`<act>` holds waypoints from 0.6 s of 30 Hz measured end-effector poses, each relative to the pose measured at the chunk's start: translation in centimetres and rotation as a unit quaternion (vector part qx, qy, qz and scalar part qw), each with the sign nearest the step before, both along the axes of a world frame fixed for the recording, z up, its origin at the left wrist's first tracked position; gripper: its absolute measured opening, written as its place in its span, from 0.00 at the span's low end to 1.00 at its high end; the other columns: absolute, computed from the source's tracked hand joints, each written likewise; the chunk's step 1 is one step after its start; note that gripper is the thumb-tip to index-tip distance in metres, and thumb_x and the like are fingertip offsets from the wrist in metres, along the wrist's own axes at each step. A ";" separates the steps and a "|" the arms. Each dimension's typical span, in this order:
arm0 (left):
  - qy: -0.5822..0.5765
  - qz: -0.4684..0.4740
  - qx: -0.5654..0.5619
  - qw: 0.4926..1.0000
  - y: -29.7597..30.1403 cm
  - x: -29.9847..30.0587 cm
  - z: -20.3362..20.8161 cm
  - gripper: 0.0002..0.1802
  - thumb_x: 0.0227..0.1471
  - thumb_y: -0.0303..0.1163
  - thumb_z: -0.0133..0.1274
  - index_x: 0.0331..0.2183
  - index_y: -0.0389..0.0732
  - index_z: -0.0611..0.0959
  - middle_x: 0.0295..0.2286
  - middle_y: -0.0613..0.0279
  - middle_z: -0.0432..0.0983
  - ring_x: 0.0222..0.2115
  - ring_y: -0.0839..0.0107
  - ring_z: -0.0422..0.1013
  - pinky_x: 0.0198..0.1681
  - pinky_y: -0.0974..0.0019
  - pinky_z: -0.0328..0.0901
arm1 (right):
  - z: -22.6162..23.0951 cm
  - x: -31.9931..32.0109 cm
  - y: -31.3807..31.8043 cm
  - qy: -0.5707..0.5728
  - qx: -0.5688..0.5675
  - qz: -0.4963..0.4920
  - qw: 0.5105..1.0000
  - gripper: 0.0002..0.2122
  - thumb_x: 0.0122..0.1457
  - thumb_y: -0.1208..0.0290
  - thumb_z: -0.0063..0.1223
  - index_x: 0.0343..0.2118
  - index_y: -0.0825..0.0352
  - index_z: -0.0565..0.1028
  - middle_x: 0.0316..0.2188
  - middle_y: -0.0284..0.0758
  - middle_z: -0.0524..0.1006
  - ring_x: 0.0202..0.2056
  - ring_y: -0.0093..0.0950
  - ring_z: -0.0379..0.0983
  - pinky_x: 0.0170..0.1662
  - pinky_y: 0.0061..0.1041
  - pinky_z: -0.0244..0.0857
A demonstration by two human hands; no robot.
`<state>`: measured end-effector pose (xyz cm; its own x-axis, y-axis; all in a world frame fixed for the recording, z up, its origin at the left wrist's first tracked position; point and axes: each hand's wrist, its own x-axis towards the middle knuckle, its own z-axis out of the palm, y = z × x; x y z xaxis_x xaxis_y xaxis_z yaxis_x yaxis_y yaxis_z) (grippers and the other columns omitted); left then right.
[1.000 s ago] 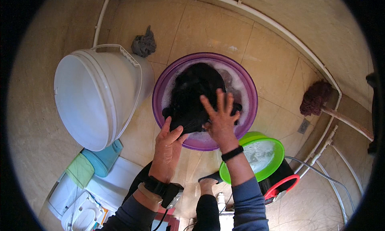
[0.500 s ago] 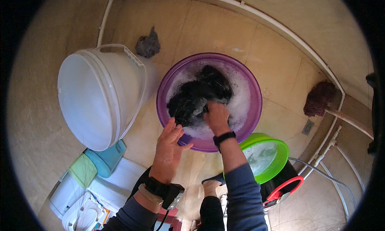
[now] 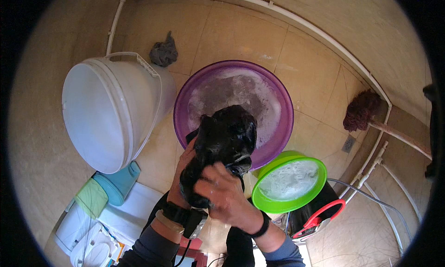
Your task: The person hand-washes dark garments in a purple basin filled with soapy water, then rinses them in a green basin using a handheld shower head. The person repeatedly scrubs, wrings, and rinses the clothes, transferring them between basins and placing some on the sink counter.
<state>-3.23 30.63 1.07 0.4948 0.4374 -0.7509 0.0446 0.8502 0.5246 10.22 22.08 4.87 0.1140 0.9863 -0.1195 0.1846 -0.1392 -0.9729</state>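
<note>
A soaked, bunched black garment (image 3: 227, 132) is up over the near side of a purple basin (image 3: 288, 123); its exact kind does not show. My left hand (image 3: 183, 169) wraps round its left side, with most of the fingers hidden behind the cloth. Across the lower part of the bundle lies my right hand (image 3: 222, 188), its fingers curled against the wet fabric and a little blurred. Greyish water with white suds (image 3: 232, 88) fills the basin below.
A large white bucket (image 3: 99, 114) stands to the left. At right sit a green basin (image 3: 259, 197) of sudsy water and a red-handled black container (image 3: 320, 216). A grey rag (image 3: 164, 51), a mop (image 3: 361, 109) and white pipes (image 3: 324, 33) lie farther off.
The black garment has come up out of the suds toward me. My left hand, open beside the rim before, now grips it, and my right hand has drawn back with it.
</note>
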 end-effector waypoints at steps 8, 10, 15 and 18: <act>0.022 0.160 -0.104 0.981 -2.5 -0.8 -4.9 0.16 0.69 0.31 0.50 0.51 0.34 0.85 0.52 0.55 0.82 0.50 0.61 0.79 0.56 0.55 0.75 | -9.2 3.1 0.7 -0.157 -0.030 -0.187 0.969 0.21 0.44 0.79 0.67 0.44 0.62 0.77 0.42 0.43 0.76 0.46 0.49 0.74 0.48 0.41 0.70; 0.039 0.165 -0.086 0.982 -2.8 -0.7 -4.8 0.20 0.63 0.22 0.53 0.56 0.33 0.83 0.53 0.52 0.80 0.54 0.60 0.76 0.62 0.59 0.69 | -9.7 5.1 -0.2 -0.239 -0.092 -0.183 0.949 0.28 0.44 0.82 0.66 0.52 0.61 0.76 0.44 0.43 0.77 0.47 0.49 0.73 0.50 0.40 0.70; 0.090 0.162 -0.081 0.979 -2.2 -0.4 -4.1 0.33 0.62 0.22 0.56 0.67 0.35 0.71 0.53 0.51 0.79 0.56 0.61 0.74 0.68 0.58 0.62 | -11.1 4.8 -1.6 -0.376 -0.264 -0.049 0.887 0.48 0.42 0.85 0.67 0.70 0.43 0.67 0.63 0.43 0.67 0.59 0.52 0.64 0.52 0.54 0.67; 0.154 0.145 -0.098 0.973 -2.3 -0.3 -3.9 0.38 0.64 0.25 0.56 0.70 0.32 0.61 0.63 0.52 0.70 0.59 0.58 0.71 0.67 0.43 0.61 | -14.6 3.2 -1.3 -0.371 -0.290 0.036 0.881 0.51 0.43 0.79 0.72 0.71 0.32 0.63 0.77 0.37 0.46 0.73 0.57 0.45 0.54 0.78 0.60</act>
